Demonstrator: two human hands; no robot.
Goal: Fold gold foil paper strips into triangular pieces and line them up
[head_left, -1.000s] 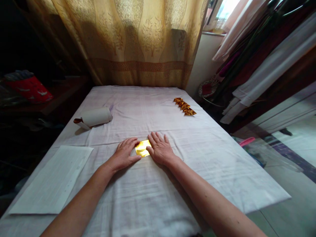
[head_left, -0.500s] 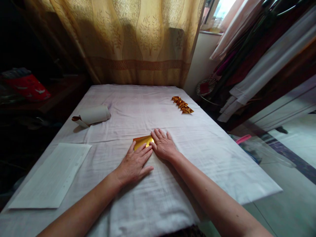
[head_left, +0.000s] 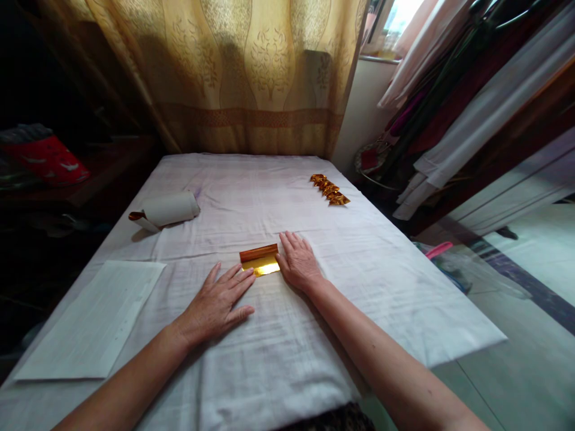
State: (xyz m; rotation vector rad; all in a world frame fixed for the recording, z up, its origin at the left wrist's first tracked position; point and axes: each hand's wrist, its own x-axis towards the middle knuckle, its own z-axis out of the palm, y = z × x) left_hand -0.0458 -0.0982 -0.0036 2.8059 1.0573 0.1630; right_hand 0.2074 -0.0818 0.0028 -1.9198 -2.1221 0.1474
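Observation:
A small sheet of shiny gold foil paper (head_left: 263, 264) lies on the white cloth in front of me, its far edge showing a darker copper-coloured strip. My left hand (head_left: 219, 299) rests flat with fingers spread, its fingertips at the sheet's near left corner. At the sheet's right edge, my right hand (head_left: 298, 261) lies flat on the cloth, thumb side against the paper. Several folded gold foil pieces (head_left: 330, 190) form a row toward the far right of the table.
A white-backed roll (head_left: 168, 208) with a copper-coloured inside lies at the left. Nearer me is a stack of white paper (head_left: 92, 320). A white cloth (head_left: 251, 185) covers the table. A yellow curtain (head_left: 251, 72) hangs behind, and clothes (head_left: 476, 114) hang at right.
My left hand has slid left and toward me, off most of the foil sheet. More of the sheet shows, including its copper-coloured strip. My right hand has hardly moved.

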